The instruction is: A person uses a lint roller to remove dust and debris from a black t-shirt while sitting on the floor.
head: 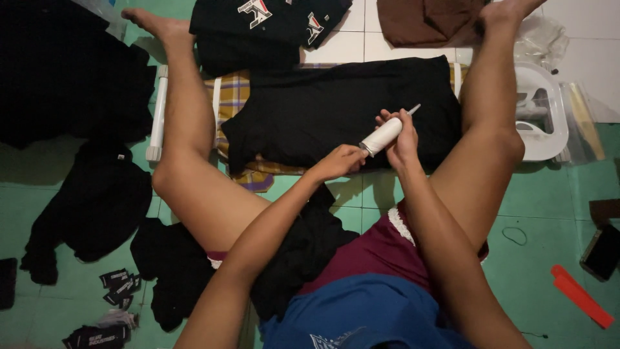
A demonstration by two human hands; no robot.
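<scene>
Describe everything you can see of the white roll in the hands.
The white roll is a small cylinder, seemingly wound tape or paper, with a thin pale stick poking from its upper right end. It lies tilted, lower left to upper right, above the black shirt. The right hand wraps around it; the left hand touches its lower end with its fingers.

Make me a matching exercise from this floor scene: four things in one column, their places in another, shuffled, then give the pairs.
Things:
1. white roll
2. orange strip
3. brown cloth
4. small black labels

Places:
A. floor, lower left
B. top of view, on white tiles
C. gripped in the right hand, left hand at its end
D. green floor, lower right

Pairs: 1-C, 2-D, 3-B, 4-A
</scene>
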